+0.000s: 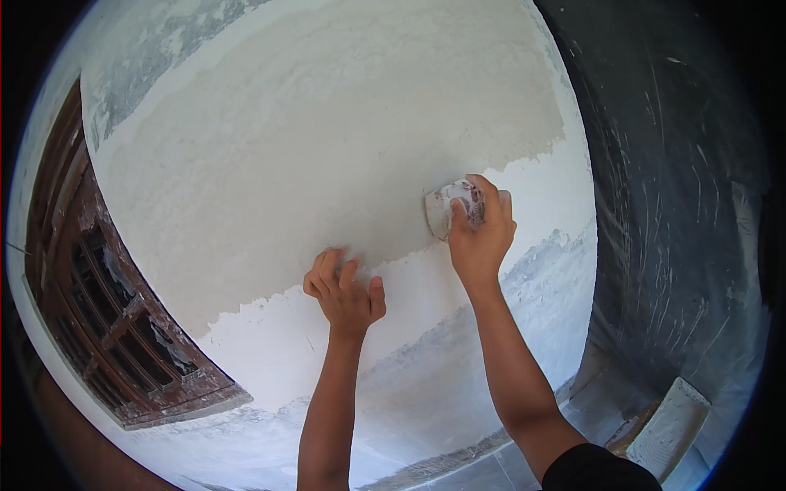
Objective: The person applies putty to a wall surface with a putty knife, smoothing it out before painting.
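Note:
A wall fills most of the view, with a broad damp-looking beige-grey coat over brighter white and patchy grey-blue bands. My right hand is closed around a plaster-smeared block, whitish with brown patches. Its flat face lies against the wall at the lower edge of the beige area; fingers and thumb partly hide it, so its exact kind is unclear. To the left and lower, my left hand holds nothing. Its fingers are apart and slightly bent, at or close to the wall surface; contact cannot be made out.
At the left is a brown wooden window frame with bars and white splashes. Dark, scratched sheeting hangs along the right side. A white-smeared board or tray stands at the lower right, above grey floor tiles.

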`<state>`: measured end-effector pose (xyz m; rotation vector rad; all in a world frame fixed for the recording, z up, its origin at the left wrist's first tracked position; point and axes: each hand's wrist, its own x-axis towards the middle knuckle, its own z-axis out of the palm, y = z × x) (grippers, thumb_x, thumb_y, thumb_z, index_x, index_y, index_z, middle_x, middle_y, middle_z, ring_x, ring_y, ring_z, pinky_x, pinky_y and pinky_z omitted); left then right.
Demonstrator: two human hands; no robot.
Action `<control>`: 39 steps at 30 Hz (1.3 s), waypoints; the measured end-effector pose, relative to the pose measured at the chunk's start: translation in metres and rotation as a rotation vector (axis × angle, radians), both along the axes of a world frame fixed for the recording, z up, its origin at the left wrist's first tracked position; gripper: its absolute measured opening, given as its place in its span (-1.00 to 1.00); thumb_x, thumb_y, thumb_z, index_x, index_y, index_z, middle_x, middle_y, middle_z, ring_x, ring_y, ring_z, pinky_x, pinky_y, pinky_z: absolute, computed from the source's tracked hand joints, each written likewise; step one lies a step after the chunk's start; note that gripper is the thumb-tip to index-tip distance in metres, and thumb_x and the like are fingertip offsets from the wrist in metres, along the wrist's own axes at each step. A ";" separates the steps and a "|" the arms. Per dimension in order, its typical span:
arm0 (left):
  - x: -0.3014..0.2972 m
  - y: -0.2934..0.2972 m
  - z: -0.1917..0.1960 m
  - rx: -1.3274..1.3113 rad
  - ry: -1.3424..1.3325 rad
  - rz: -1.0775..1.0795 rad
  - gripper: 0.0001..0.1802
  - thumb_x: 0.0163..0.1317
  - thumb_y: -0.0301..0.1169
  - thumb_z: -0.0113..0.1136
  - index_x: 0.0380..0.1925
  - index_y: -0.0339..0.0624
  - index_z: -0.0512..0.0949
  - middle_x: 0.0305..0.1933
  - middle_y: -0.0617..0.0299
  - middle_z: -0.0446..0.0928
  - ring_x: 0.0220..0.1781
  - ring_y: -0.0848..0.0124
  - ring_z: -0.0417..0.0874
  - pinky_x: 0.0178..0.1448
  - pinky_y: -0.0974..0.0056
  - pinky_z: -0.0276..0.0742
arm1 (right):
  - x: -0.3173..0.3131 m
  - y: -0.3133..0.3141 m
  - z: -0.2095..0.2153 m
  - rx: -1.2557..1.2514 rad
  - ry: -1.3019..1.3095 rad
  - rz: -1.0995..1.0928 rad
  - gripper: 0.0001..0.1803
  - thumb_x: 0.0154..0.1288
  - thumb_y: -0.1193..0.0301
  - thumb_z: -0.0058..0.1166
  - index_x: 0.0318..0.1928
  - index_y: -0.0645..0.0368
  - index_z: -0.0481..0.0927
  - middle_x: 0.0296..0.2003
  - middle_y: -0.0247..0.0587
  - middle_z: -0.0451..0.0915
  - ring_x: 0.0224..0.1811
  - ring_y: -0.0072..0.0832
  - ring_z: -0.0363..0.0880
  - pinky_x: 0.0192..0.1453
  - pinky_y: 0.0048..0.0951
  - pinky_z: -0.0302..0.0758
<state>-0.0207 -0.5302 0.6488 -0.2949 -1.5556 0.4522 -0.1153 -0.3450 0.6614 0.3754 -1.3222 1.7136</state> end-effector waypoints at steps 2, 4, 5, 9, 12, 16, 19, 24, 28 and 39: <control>-0.001 0.000 0.000 -0.002 -0.009 -0.002 -0.56 0.35 -0.08 -0.07 0.09 -0.11 0.30 0.15 -0.02 0.37 0.23 0.11 0.32 0.21 0.06 -0.02 | 0.027 -0.020 -0.001 0.257 0.155 0.133 -0.56 0.08 0.48 0.25 0.03 -0.02 0.58 -0.25 -0.23 0.46 -0.16 -0.32 0.50 -0.08 -0.25 0.24; -0.004 0.004 -0.001 -0.003 -0.025 -0.009 -0.56 0.35 -0.09 -0.07 0.09 -0.11 0.30 0.15 -0.02 0.37 0.23 0.11 0.33 0.20 0.06 -0.02 | 0.014 -0.018 -0.008 0.231 0.081 0.076 -0.56 0.09 0.48 0.25 0.04 -0.02 0.57 -0.22 -0.22 0.47 -0.11 -0.31 0.50 -0.06 -0.24 0.24; -0.005 0.003 -0.001 0.012 0.000 -0.010 -0.60 0.34 -0.10 -0.07 0.05 -0.08 0.32 0.13 0.02 0.38 0.21 0.12 0.35 0.20 0.07 0.00 | 0.005 -0.018 -0.010 0.203 0.023 0.030 -0.56 0.10 0.47 0.24 0.05 -0.02 0.57 -0.18 -0.21 0.49 -0.05 -0.30 0.51 -0.05 -0.23 0.25; -0.001 0.007 0.003 -0.012 0.018 0.013 -0.65 0.33 -0.12 -0.08 -0.04 -0.07 0.37 0.11 0.07 0.40 0.18 0.14 0.38 0.18 0.07 0.04 | -0.018 0.024 -0.029 -0.016 -0.177 -0.180 -0.54 0.11 0.54 0.21 0.08 0.02 0.56 -0.20 -0.18 0.48 -0.13 -0.26 0.54 -0.09 -0.19 0.33; -0.003 0.009 0.005 -0.027 0.012 0.033 -0.68 0.31 -0.13 -0.06 -0.09 -0.09 0.39 0.10 0.08 0.41 0.17 0.15 0.38 0.17 0.06 0.06 | -0.005 0.025 -0.034 -0.010 -0.111 0.053 -0.54 0.13 0.60 0.18 0.08 0.06 0.56 -0.22 -0.14 0.46 -0.21 -0.24 0.55 -0.17 -0.24 0.43; -0.007 0.003 0.003 -0.047 -0.015 0.040 -0.69 0.29 -0.15 -0.04 -0.12 -0.10 0.40 0.10 0.09 0.41 0.16 0.16 0.39 0.16 0.06 0.06 | 0.002 0.034 -0.044 0.020 -0.047 0.094 -0.55 0.19 0.67 0.08 0.10 0.07 0.55 -0.23 -0.13 0.44 -0.23 -0.24 0.54 -0.17 -0.29 0.49; -0.005 0.011 -0.004 -0.107 -0.099 0.073 -0.62 0.29 -0.17 0.00 -0.01 -0.16 0.35 0.11 0.00 0.37 0.20 0.08 0.33 0.16 0.00 0.03 | 0.005 0.053 -0.051 0.023 -0.118 0.147 -0.55 0.22 0.69 0.02 0.12 0.08 0.54 -0.21 -0.12 0.45 -0.20 -0.25 0.55 -0.12 -0.30 0.49; -0.028 0.082 -0.037 0.008 -0.209 -0.168 -0.66 0.26 -0.27 0.05 -0.04 -0.20 0.36 0.09 -0.01 0.37 0.15 0.07 0.34 0.17 -0.01 0.06 | -0.013 0.092 -0.071 0.029 -0.125 0.169 -0.56 0.26 0.68 -0.03 0.14 0.12 0.52 -0.16 -0.07 0.47 -0.14 -0.25 0.55 -0.04 -0.32 0.48; -0.055 0.145 -0.057 0.109 -0.288 -0.317 -0.66 0.24 -0.32 0.08 -0.04 -0.22 0.36 0.04 0.00 0.38 0.09 0.06 0.35 0.14 -0.01 0.14 | -0.025 0.137 -0.083 0.013 -0.172 0.181 -0.57 0.26 0.67 -0.04 0.13 0.14 0.52 -0.13 -0.03 0.49 -0.11 -0.23 0.55 0.00 -0.32 0.47; -0.122 0.309 -0.095 0.260 -0.457 -0.665 -0.70 0.25 -0.30 0.08 -0.10 -0.24 0.41 -0.07 0.03 0.45 0.02 0.09 0.39 0.10 0.04 0.20 | -0.047 0.297 -0.116 -0.016 -0.293 0.010 -0.60 0.22 0.66 -0.01 0.08 0.18 0.55 -0.12 0.00 0.57 -0.09 -0.22 0.60 0.04 -0.30 0.48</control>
